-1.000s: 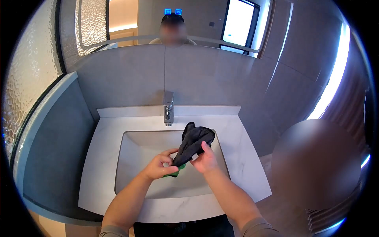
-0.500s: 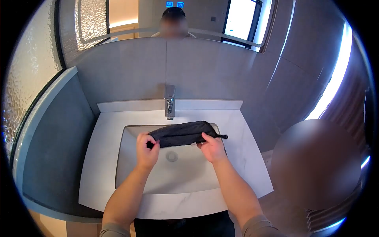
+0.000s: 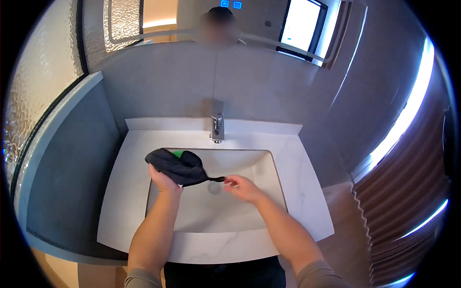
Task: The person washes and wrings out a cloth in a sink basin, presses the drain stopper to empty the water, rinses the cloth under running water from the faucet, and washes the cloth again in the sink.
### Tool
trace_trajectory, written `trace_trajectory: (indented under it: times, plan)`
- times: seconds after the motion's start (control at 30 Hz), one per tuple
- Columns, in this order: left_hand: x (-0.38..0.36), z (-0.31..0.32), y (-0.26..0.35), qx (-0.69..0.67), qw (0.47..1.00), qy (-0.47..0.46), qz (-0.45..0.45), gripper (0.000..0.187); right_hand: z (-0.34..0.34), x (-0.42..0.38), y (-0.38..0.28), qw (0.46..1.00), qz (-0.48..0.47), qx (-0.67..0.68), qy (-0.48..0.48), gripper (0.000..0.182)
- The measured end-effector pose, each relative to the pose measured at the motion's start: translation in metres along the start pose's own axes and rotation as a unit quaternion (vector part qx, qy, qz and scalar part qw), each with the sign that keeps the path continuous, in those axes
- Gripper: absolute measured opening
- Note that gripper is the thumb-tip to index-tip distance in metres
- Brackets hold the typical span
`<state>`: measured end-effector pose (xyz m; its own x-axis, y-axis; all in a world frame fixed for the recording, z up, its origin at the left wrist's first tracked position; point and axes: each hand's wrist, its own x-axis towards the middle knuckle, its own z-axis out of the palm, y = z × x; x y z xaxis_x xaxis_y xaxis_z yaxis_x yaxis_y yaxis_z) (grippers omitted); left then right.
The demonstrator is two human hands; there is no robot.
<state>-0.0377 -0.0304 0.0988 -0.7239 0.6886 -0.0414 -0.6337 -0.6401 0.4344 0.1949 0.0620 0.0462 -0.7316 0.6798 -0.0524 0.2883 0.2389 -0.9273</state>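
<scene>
- Nearest us, dark clothing [image 3: 224, 276] shows below the front edge of the white counter [image 3: 309, 197].
- Our left hand [image 3: 165, 180] holds the black cloth item [image 3: 177, 168] from beneath, the fingers mostly hidden by it; half a second ago we gripped its left end from the near side.
- Our right hand [image 3: 242, 188] has left the cloth's body and now holds the tip of its thin black loop [image 3: 216, 179] in a narrow pinch.
- We see the cloth bunched over the left part of the sink [image 3: 221, 216], reaching past its rim, where before it stretched lengthwise between our hands. A green patch [image 3: 178, 153], out of sight in that frame, shows at its top.
- The drain [image 3: 214, 187] lies beneath the loop, between our hands.
- Beyond the sink, we see the chrome faucet [image 3: 217, 128] upright at the counter's back.
- To our right, the brown pleated curtain [image 3: 403, 206] shows where a round blur covered it.
- Farther off, the mirror [image 3: 259, 21] reflects a person [image 3: 220, 29] in a dark cap.
</scene>
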Motion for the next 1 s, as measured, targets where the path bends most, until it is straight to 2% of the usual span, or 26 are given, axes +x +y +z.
trace_trajectory:
  times: [0.03,0.07,0.1,0.13,0.17,0.23,0.3,0.33,0.4,0.43,0.57,0.63,0.77,0.83,0.87,0.93,1.0]
  plan:
    - [0.013,-0.015,0.001,-0.034,0.999,-0.012,-0.021,0.041,0.001,0.006,0.000,0.991,0.031,-0.133,0.005,0.040]
    - [0.026,-0.029,0.000,-0.068,0.996,-0.023,-0.043,0.049,0.004,0.010,0.002,0.990,0.027,-0.138,0.004,0.040]
    - [0.028,-0.027,0.003,-0.066,0.997,-0.012,-0.028,0.046,0.013,0.008,-0.010,0.948,0.084,-0.306,-0.019,0.044]
    - [0.026,-0.026,0.005,-0.069,0.997,-0.011,-0.027,0.046,0.019,0.006,-0.016,0.874,0.139,-0.464,-0.040,0.049]
    - [0.022,-0.025,0.007,-0.047,0.998,0.001,-0.043,0.046,0.021,0.009,-0.011,0.872,0.138,-0.468,-0.041,0.049]
    - [0.024,-0.034,0.007,-0.031,0.998,0.019,-0.055,0.045,0.026,0.015,0.000,0.829,0.066,-0.553,-0.051,0.058]
    - [0.037,-0.050,0.003,-0.007,0.999,-0.036,-0.038,0.037,0.034,0.024,-0.005,0.816,0.076,-0.567,-0.077,0.059]
    - [0.036,-0.046,0.004,-0.010,0.999,-0.034,-0.033,0.037,0.039,0.027,-0.008,0.808,0.090,-0.574,-0.099,0.060]
    - [0.029,-0.030,0.000,-0.039,0.997,0.072,0.000,0.038,0.047,0.027,-0.011,0.801,0.079,-0.584,-0.107,0.057]
    - [0.025,-0.030,0.001,-0.054,0.997,0.041,-0.022,0.038,0.051,0.027,-0.011,0.795,0.071,-0.592,-0.110,0.055]
    - [0.027,-0.035,-0.003,-0.017,0.999,0.041,-0.027,0.038,0.055,0.027,-0.006,0.756,0.063,-0.643,-0.107,0.048]
    - [0.030,-0.034,-0.006,-0.020,0.998,0.040,-0.036,0.039,0.052,0.033,0.000,0.743,0.008,-0.659,-0.116,0.039]
    - [0.020,-0.025,-0.002,-0.001,0.996,0.050,-0.072,0.042,0.055,0.051,0.002,0.724,0.058,-0.677,-0.115,0.036]
    - [0.024,-0.030,-0.008,-0.017,0.998,0.030,-0.061,0.042,0.052,0.058,-0.009,0.672,0.058,-0.720,-0.163,0.034]
    - [0.026,-0.033,-0.010,-0.031,0.998,0.015,-0.053,0.042,0.051,0.058,-0.013,0.669,0.054,-0.724,-0.162,0.034]
    - [0.023,-0.028,-0.007,-0.029,0.998,0.009,-0.055,0.042,0.053,0.055,-0.026,0.629,0.051,-0.751,-0.195,0.036]
    - [0.022,-0.032,-0.010,-0.024,0.998,0.006,-0.061,0.042,0.061,0.057,-0.021,0.619,0.047,-0.756,-0.207,0.037]
